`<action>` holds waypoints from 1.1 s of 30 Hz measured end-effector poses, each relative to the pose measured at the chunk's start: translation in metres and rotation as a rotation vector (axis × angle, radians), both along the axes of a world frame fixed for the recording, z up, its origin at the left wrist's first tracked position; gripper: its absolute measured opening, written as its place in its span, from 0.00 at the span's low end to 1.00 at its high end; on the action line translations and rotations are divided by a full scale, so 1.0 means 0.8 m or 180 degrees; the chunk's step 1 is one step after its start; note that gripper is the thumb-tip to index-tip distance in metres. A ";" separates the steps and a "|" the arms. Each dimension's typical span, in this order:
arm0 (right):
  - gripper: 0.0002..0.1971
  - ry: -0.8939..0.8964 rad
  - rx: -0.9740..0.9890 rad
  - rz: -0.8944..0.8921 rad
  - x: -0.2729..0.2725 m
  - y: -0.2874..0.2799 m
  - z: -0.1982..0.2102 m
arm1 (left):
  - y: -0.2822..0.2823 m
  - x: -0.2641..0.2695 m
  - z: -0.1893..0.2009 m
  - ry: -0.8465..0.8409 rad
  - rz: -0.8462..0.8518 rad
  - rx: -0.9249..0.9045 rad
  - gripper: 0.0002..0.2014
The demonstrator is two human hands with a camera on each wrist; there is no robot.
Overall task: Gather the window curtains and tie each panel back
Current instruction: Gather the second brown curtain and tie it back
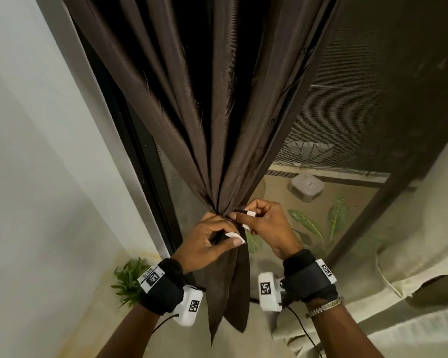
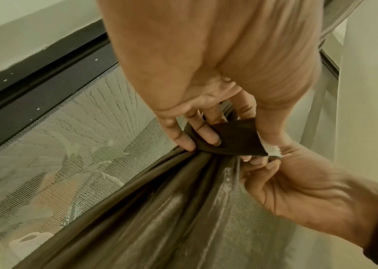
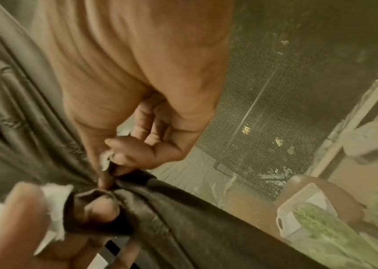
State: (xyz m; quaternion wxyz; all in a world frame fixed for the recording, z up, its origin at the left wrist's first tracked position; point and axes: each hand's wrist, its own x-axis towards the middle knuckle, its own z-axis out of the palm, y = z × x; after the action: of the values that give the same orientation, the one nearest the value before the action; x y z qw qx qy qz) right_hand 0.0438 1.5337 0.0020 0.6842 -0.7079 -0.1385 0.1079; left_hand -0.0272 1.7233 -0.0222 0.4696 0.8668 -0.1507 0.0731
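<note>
Right at the window's left edge, up against the dark frame (image 1: 140, 140), I've got the brown curtain (image 1: 192, 112) bunched into one tight neck, with its folds fanning out above and two loose tails hanging below between my wrists. My left hand (image 1: 212, 236) has its fingers curled and pinching a dark tie-back strap (image 2: 231, 138) that runs across the gathered neck; in the left wrist view that strap has a small white tip at its end. My right hand (image 1: 261, 220) is closed on the curtain from the other side, thumb and fingers pinched in at the same neck, so the two hands are practically touching.

Room-wise: the white wall (image 1: 36, 125) sits close on the left, just past the frame, so that side is tight. To the right the mesh screen (image 1: 347, 112) is uncovered and there's open space in front of it. Beyond the mesh I can see a lidded plastic box (image 1: 305, 186) and some striped green leaves (image 1: 308, 223). A small green plant (image 1: 130, 280) sits down by the wall near my left wrist, and pale fabric (image 1: 411, 267) lies crumpled at lower right.
</note>
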 end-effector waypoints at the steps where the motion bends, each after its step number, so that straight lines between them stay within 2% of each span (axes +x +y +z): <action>1: 0.15 -0.0068 -0.0102 -0.0015 0.002 0.000 0.001 | -0.002 0.000 0.002 -0.0028 0.0012 -0.0065 0.06; 4: 0.16 -0.0368 -0.0488 0.0152 0.005 -0.001 0.004 | -0.005 0.005 0.007 0.0070 0.0230 -0.0562 0.08; 7: 0.09 -0.0463 -0.0728 0.0426 0.006 -0.007 0.012 | -0.007 0.009 0.009 0.0042 0.0297 -0.0843 0.10; 10: 0.06 -0.0118 -0.0628 0.0924 0.009 -0.020 0.019 | -0.007 0.008 0.014 0.0098 0.0338 -0.0890 0.09; 13: 0.08 -0.0074 -0.0694 0.1133 0.010 -0.027 0.023 | -0.003 0.005 0.019 0.0188 0.0453 -0.0915 0.04; 19: 0.10 -0.0952 -0.1421 0.1195 0.010 -0.015 0.034 | 0.000 0.003 0.027 0.0184 0.0544 -0.0605 0.08; 22: 0.13 -0.1331 -0.1805 0.1059 0.006 -0.006 0.031 | 0.000 0.005 0.032 0.0266 0.0554 -0.0465 0.08; 25: 0.10 -0.1693 -0.2179 0.0682 -0.007 0.007 0.027 | 0.001 0.006 0.036 0.0397 0.0406 -0.0401 0.08; 29: 0.04 -0.1977 -0.1800 -0.0188 -0.022 0.014 0.029 | 0.007 0.006 0.037 0.0560 0.0309 -0.0452 0.10; 33: 0.05 -0.1843 -0.1614 -0.0390 -0.032 0.017 0.027 | 0.008 0.008 0.037 0.0663 0.0466 -0.0814 0.08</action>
State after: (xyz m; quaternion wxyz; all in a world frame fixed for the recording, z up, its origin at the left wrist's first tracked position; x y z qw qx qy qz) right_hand 0.0183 1.5470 0.0232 0.4253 -0.8626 -0.2522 -0.1067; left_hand -0.0208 1.7293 0.0076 0.5826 0.8115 -0.0273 0.0355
